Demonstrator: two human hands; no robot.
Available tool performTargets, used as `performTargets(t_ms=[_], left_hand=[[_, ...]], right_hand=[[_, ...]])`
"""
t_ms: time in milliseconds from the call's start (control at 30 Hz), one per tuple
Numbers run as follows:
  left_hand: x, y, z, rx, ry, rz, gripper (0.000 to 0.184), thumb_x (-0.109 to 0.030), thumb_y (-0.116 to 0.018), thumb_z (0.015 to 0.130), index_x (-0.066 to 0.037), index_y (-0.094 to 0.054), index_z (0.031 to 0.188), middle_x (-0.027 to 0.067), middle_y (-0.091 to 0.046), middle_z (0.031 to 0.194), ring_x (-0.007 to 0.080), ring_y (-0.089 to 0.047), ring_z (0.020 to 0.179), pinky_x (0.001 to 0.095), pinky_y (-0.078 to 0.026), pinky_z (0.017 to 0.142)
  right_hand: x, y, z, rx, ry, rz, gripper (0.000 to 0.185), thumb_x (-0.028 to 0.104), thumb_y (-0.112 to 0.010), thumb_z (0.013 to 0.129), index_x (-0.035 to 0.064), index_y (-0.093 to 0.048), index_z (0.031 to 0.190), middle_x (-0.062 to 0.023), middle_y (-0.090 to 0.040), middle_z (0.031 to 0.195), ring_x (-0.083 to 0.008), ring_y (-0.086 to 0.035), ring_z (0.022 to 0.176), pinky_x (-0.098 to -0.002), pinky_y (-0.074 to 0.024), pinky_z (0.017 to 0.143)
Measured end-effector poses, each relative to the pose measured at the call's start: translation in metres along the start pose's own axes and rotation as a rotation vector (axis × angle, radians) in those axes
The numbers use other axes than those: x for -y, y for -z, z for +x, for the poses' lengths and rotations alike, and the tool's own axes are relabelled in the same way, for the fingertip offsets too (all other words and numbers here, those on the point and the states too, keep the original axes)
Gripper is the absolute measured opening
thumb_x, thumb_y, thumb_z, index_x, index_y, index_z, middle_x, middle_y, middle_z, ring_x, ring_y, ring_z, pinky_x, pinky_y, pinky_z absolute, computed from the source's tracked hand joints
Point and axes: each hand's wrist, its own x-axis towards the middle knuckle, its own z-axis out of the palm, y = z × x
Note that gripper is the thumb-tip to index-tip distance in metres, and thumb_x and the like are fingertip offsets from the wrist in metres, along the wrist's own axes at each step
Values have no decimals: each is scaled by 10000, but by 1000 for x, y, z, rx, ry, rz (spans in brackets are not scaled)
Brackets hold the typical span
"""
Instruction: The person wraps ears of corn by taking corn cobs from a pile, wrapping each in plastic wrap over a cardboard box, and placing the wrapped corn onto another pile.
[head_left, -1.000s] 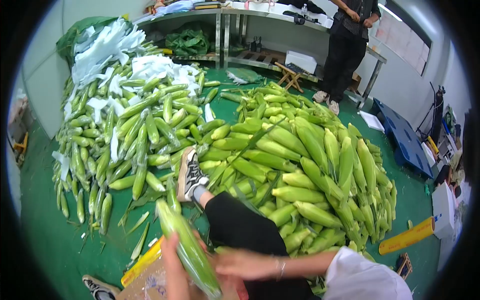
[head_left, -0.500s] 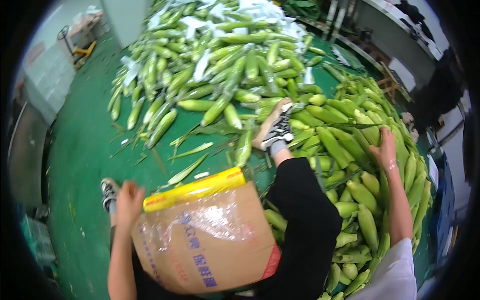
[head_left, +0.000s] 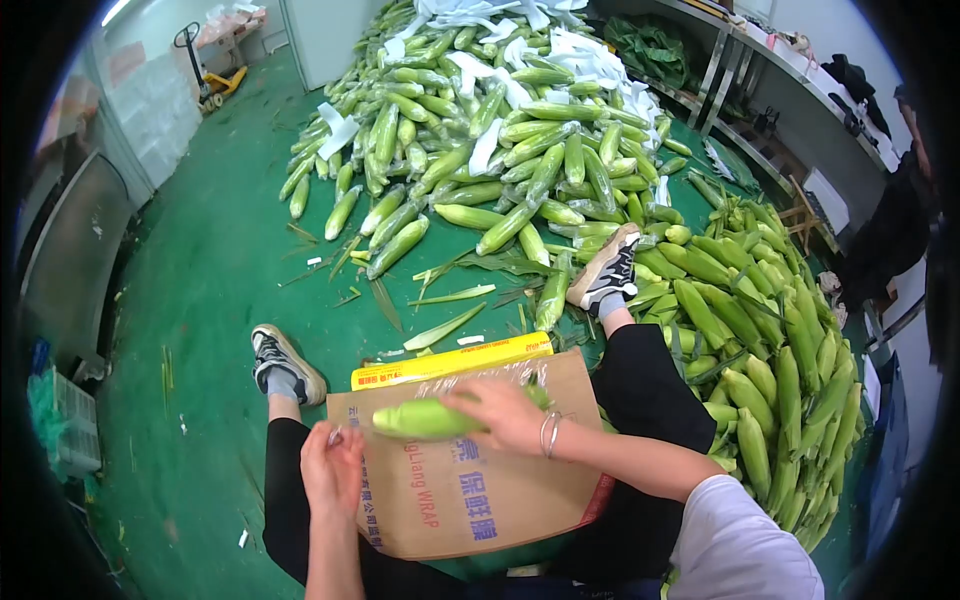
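Observation:
My right hand (head_left: 503, 413) is closed around an ear of corn in green husk (head_left: 425, 419), held level over the cardboard box (head_left: 420, 500) on my lap. At the box's left edge is my left hand (head_left: 333, 465), its fingers drawn together near the corn's tip; what they pinch, if anything, is too small to make out. A yellow roll of wrap (head_left: 450, 364) lies along the far edge of the box.
Film-wrapped corn with white sheets forms a pile (head_left: 480, 140) ahead; unwrapped corn is heaped (head_left: 760, 350) at my right. Husk scraps (head_left: 445, 327) lie on the green floor (head_left: 230, 250). A person (head_left: 890, 220) stands by the shelving at right. A pallet jack (head_left: 210, 80) is far left.
My right hand has come back from the heap at right with an ear of corn, now over the box. My left hand has moved to the box's left edge. The view has shifted.

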Motion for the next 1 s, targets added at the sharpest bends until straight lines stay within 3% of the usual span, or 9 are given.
performTargets(t_ms=[100, 167, 300, 467, 533, 600, 667, 800, 1000], left_hand=[[47, -19, 15, 204, -337, 926, 123, -99, -522, 937, -9, -599, 970, 165, -651, 942, 250, -622, 831, 356, -490, 788], [66, -14, 35, 548, -693, 1432, 353, -216, -619, 897, -47, -579, 1205, 198, -617, 1062, 329, -587, 989, 412, -452, 860], [48, -51, 18, 759, -724, 1987, 748, -450, -782, 670, -74, -525, 1263, 144, -556, 1057, 327, -532, 1031, 416, -396, 914], [39, -41, 34, 903, -693, 1975, 677, -322, -809, 640, -34, -542, 1191, 181, -541, 1024, 368, -532, 973, 435, -437, 843], [41, -22, 30, 932, -722, 1936, 635, -254, -811, 626, -24, -549, 1156, 184, -540, 1006, 371, -532, 952, 434, -439, 830], [42, -23, -2, 955, -681, 1922, 590, -182, -799, 610, -22, -555, 1122, 181, -543, 971, 377, -537, 930, 448, -439, 806], [48, -17, -42, 965, -490, 1944, 651, -173, -807, 596, -29, -544, 1174, 156, -567, 997, 358, -546, 944, 441, -431, 850], [61, 3, -80, 1057, -262, 1835, 625, -261, -829, 616, -43, -585, 1149, 188, -549, 1068, 356, -528, 1038, 455, -403, 906], [49, -22, -16, 670, -833, 1890, 711, -291, -856, 566, -2, -543, 1134, 221, -468, 1176, 386, -457, 1092, 496, -373, 896]], right_hand=[[3, 10, 3, 112, 42, -17, 652, 209, -719, 742, 126, -468, 1337, -115, -503, 1230, -310, -504, 1105, -405, -413, 941], [8, 24, 0, 51, 71, -199, 594, 251, -729, 745, 103, -509, 1277, -109, -511, 1192, -297, -484, 1115, -417, -383, 941], [33, -1, -57, -297, -350, -176, 465, 241, -740, 738, 63, -569, 1132, -124, -541, 1092, -305, -500, 1051, -435, -386, 914], [-18, 10, -112, -424, -466, -426, 198, 92, -698, 744, 35, -637, 924, -102, -585, 841, -315, -575, 816, -394, -486, 701], [-48, 50, -114, -788, -469, -370, 79, 38, -643, 807, 2, -649, 877, -84, -614, 751, -250, -606, 665, -344, -505, 598], [-38, 89, -105, -970, -961, 461, 79, 17, -574, 875, -19, -644, 870, -71, -624, 727, -159, -610, 601, -303, -494, 562], [-7, 73, -109, -753, -786, 477, 130, 80, -584, 905, -34, -644, 883, -67, -636, 714, -111, -587, 569, -275, -492, 549], [81, -6, -123, -173, -436, 168, 225, 129, -554, 857, -1, -565, 1040, -170, -553, 940, -350, -536, 956, -452, -420, 863], [0, 17, 4, -305, -468, -400, 259, 88, -559, 745, -3, -540, 987, -192, -535, 973, -362, -534, 866, -434, -444, 791]])
